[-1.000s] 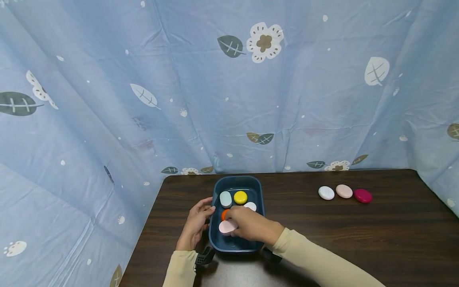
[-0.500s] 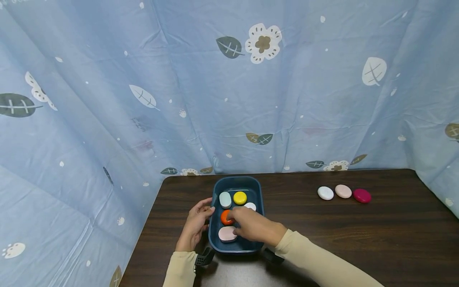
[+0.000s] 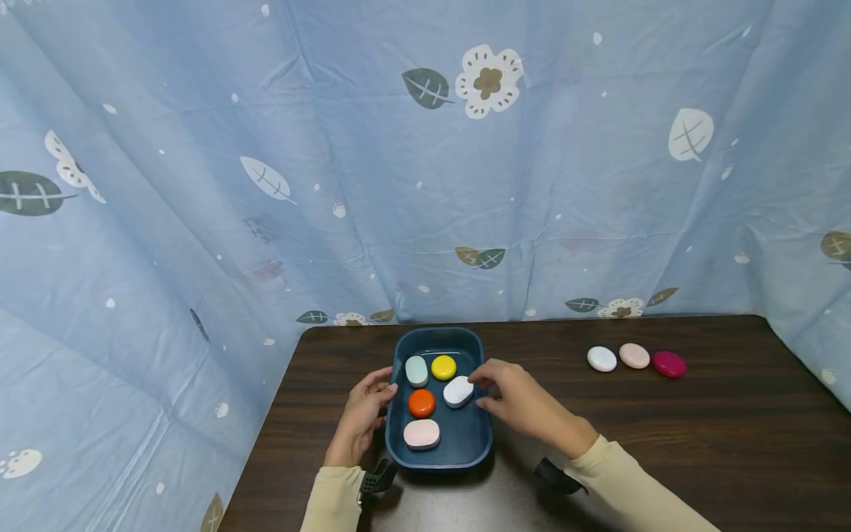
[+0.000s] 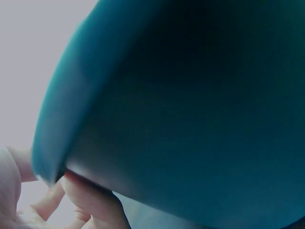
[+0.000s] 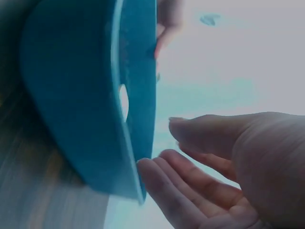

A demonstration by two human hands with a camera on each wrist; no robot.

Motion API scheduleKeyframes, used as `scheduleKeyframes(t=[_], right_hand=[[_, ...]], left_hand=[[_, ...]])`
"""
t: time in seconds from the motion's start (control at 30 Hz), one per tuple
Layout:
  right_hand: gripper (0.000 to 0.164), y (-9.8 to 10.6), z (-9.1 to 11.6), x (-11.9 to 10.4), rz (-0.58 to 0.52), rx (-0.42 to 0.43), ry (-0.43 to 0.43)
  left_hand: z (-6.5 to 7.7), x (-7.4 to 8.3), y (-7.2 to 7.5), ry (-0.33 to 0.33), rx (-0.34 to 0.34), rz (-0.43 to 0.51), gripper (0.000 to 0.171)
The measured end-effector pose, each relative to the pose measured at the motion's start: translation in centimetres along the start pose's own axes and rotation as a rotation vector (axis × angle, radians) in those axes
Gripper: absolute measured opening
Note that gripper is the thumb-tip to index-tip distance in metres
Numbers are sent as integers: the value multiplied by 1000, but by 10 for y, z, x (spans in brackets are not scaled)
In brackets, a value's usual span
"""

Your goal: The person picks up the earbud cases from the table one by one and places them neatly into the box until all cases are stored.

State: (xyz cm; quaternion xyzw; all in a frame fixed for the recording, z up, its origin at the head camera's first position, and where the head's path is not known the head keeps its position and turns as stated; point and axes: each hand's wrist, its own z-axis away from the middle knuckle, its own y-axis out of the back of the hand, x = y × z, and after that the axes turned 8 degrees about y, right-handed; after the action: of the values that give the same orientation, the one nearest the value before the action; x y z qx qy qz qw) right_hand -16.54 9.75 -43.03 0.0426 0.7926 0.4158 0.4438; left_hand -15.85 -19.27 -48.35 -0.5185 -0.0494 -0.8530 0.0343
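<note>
The right hand [image 3: 515, 399], thumb and fingers parted, hovers at the right rim of a dark-blue rounded rectangular tray [image 3: 462, 440], just beside the white oval block [image 3: 458, 392] lying inside. The left hand [image 3: 362, 414], fingers relaxed, touches the tray's left rim; a glossy orange round disc [image 3: 422, 403] sits inside, left of the white block.

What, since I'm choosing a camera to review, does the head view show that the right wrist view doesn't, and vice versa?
Only the head view shows three pieces on the table, both sleeves, and all five pieces in the tray. Only the right wrist view shows the broad outer wall beside the right hand. Both show the tray, some table, the right hand and part of the left hand.
</note>
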Motion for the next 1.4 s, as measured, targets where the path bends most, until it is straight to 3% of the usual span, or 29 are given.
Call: scheduleKeyframes(t=[0.33, 0.63, 0.87, 1.4], right_hand=[[30, 23, 35, 27, 51, 174, -41], [33, 40, 67, 56, 125, 258, -174], [37, 50, 88, 80, 168, 329, -207], [40, 73, 105, 123, 272, 475, -248]], left_hand=[[0, 2, -3, 3, 11, 7, 40], [-2, 3, -4, -15, -9, 2, 41], [-3, 3, -4, -6, 3, -2, 40], [-1, 0, -3, 4, 24, -16, 40]])
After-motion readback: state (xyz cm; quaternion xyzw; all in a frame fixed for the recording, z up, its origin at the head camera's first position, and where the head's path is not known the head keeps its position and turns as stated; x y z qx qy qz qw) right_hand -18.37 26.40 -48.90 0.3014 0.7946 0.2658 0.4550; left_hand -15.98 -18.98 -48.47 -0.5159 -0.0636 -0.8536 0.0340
